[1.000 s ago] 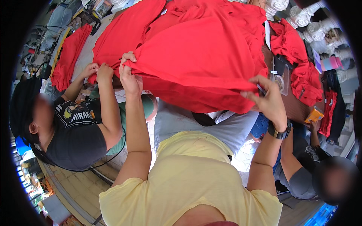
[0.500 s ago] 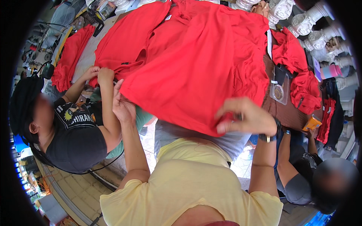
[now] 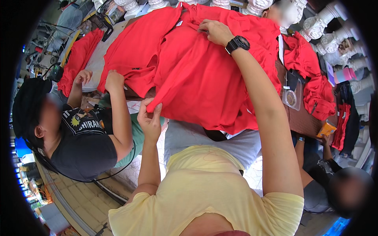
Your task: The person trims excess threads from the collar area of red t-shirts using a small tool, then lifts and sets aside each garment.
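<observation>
A large red garment of soft, thin cloth lies over the table in front of me, its near edge hanging toward my lap. My left hand is closed, pinching its near left corner between thumb and fingers. My right hand reaches far across with bent fingers closed on the same cloth near its far side. Between the two hands runs a long diagonal fold. Left of it lies another red piece, with a small white label near its far end.
A co-worker in black sits at my left, hands at the red cloth. Another person at the right holds an orange packet. A clear plastic case lies on the brown table. White ornate columns stand behind.
My right hand has moved from the garment's near edge to its far side. My left hand has shifted right and nearer, keeping the corner. The co-worker's hands have separated.
</observation>
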The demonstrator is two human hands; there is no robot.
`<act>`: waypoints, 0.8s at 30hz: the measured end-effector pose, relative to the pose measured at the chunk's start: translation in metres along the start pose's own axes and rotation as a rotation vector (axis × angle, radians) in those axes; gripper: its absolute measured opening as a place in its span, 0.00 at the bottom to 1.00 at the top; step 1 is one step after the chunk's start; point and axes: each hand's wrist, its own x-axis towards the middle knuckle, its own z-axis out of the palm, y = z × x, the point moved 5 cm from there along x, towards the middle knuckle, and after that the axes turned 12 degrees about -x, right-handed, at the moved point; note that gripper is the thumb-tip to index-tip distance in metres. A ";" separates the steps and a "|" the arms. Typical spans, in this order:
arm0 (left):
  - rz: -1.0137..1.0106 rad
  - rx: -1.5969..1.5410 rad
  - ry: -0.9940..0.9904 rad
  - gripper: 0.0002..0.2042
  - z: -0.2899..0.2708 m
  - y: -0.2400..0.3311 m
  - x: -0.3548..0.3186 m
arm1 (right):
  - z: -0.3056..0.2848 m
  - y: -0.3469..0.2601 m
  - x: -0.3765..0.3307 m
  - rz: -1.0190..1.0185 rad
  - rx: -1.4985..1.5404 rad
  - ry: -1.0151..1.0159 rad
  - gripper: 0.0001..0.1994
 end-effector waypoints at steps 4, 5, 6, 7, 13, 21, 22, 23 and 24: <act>0.034 0.024 0.028 0.06 -0.010 0.007 0.004 | -0.005 0.002 0.000 0.066 -0.002 -0.008 0.12; 0.038 0.005 0.047 0.06 -0.012 0.007 0.005 | -0.011 0.005 -0.002 0.107 0.014 0.003 0.12; 0.043 -0.017 0.066 0.06 -0.012 0.007 0.006 | -0.016 0.009 -0.004 0.147 0.026 0.015 0.11; 0.047 -0.040 0.084 0.05 -0.013 0.006 0.007 | -0.022 0.015 -0.007 0.170 0.088 0.076 0.11; 0.063 0.196 -0.008 0.10 -0.013 0.030 0.043 | -0.127 0.043 -0.024 -0.072 0.209 0.666 0.08; -0.337 -1.044 -0.306 0.18 -0.029 0.028 0.087 | -0.286 0.067 -0.071 0.072 0.287 0.889 0.08; -0.363 -0.921 -0.239 0.19 -0.032 0.011 0.082 | -0.293 0.075 -0.077 0.106 0.306 0.892 0.08; -0.390 -0.779 -0.181 0.19 -0.037 -0.006 0.079 | -0.294 0.082 -0.084 0.137 0.318 0.891 0.08; -0.413 -0.486 -0.129 0.20 -0.045 -0.030 0.075 | -0.300 0.087 -0.090 0.157 0.316 0.890 0.08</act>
